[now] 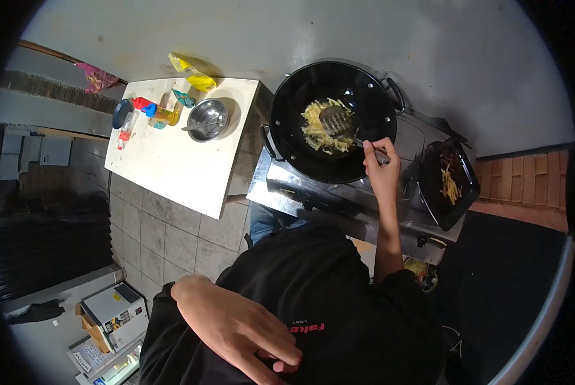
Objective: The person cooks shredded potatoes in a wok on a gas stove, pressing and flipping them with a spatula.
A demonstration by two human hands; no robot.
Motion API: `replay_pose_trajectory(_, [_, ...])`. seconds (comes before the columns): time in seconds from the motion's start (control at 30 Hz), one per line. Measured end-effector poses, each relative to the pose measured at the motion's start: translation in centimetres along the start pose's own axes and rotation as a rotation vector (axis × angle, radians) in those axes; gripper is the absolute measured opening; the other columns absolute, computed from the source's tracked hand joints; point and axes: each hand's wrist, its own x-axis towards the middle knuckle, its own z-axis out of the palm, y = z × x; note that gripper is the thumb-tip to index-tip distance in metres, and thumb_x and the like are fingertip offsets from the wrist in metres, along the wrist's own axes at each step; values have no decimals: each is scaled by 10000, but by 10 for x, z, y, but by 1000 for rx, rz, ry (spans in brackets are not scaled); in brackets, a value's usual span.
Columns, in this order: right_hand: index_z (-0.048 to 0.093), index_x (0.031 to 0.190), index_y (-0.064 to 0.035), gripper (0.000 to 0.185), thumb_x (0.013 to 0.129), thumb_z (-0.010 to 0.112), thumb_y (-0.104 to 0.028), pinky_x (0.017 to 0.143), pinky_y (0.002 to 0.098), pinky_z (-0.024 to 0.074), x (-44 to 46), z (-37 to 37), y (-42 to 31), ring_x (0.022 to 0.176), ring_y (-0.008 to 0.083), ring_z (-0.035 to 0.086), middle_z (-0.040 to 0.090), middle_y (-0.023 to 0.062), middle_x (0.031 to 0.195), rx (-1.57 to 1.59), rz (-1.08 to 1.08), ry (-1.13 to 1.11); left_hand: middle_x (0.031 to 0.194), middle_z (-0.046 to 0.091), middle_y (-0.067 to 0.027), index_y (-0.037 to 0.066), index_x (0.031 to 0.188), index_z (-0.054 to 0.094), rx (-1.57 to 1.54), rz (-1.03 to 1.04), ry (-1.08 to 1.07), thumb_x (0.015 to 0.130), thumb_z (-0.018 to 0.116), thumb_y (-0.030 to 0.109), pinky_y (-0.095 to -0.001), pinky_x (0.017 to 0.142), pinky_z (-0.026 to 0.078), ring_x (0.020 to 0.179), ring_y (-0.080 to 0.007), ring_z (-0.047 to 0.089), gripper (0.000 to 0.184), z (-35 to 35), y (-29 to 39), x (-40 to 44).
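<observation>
My right hand [381,164] is wrapped round the handle of a slotted spatula [336,120]. The spatula's dark slotted head lies among pale yellow strips, which look like cut potato [314,127], in the bottom of a large black wok [294,96]. The wok has two side handles and sits on a steel gas stove [279,174]. My left hand [245,330] rests in front of my black top, its fingers loosely curled with nothing visible in them.
Right of the wok, a black angular dish [430,186] holds more yellow strips. On the white table [178,173] at left stand a steel bowl [207,120] with a spoon, a blue-capped bottle [165,115], a red-capped bottle [126,128] and a yellow packet [194,74].
</observation>
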Motion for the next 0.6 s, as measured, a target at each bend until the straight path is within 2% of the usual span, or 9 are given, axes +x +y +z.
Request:
replay_pose_trajectory(0.1, [552,851,-70,241,987,689,-215,441,225,337,2,-1,-5,498,31,479,554,-20,605,-23,0,10,1054,663,-215,-29,1123,722,31,87,78,955,635,-3,-355,708,589,819,-285,692,190,-5,-3,8])
replay_pose_trajectory(0.17, [574,853,-30,252,950,729,-203,554,253,432,-1,-3,-11,582,61,571,587,14,635,9,35,-18,956,679,-223,-91,1080,693,-55,182,341,962,663,58,-351,631,578,754,-265,683,192,-4,-17,15])
replay_pose_trajectory(0.23, [567,850,-23,249,952,723,-189,562,256,431,9,-4,-4,591,59,559,587,9,641,-51,-22,-6,833,662,-200,-96,1035,668,-115,261,663,927,738,133,-354,496,528,632,-257,655,263,11,-26,22])
replay_pose_trajectory(0.3, [560,852,-20,236,954,714,-167,578,259,428,5,-2,-6,606,53,542,584,4,647,40,38,-27,792,647,-175,-54,1011,648,-268,262,546,893,766,103,-339,426,497,550,-235,626,230,-10,-21,36])
replay_pose_trajectory(0.37, [552,852,-18,229,955,708,-152,585,257,420,2,-3,-11,622,46,530,579,1,645,41,1,-67,775,642,-161,-10,952,621,-278,224,700,864,783,78,-318,378,475,506,-213,610,204,1,-5,47])
replay_pose_trajectory(0.4, [552,854,-20,225,955,706,-149,586,255,419,1,-4,-11,619,44,522,578,4,642,42,12,-82,813,668,-177,15,944,598,-151,214,756,861,774,41,-301,362,475,491,-204,612,197,2,0,52])
replay_pose_trajectory(0.43, [552,854,-20,225,955,706,-149,586,255,419,2,-5,-11,619,44,522,578,4,642,34,0,-73,813,668,-177,15,944,598,-152,227,745,861,774,41,-301,362,475,491,-204,612,197,6,2,60])
replay_pose_trajectory(0.5, [552,854,-24,220,955,705,-146,582,255,420,0,-7,-11,619,44,524,580,7,639,-58,8,-83,675,602,-137,33,918,518,-58,229,1075,860,760,27,-263,334,404,411,-169,532,249,28,-1,90])
replay_pose_trajectory(0.6, [557,865,-29,207,957,701,-144,570,259,419,-4,-9,-9,607,47,525,581,6,637,-36,29,-85,468,503,-75,60,878,397,90,166,1616,859,739,6,-207,293,296,290,-116,413,347,65,-8,127])
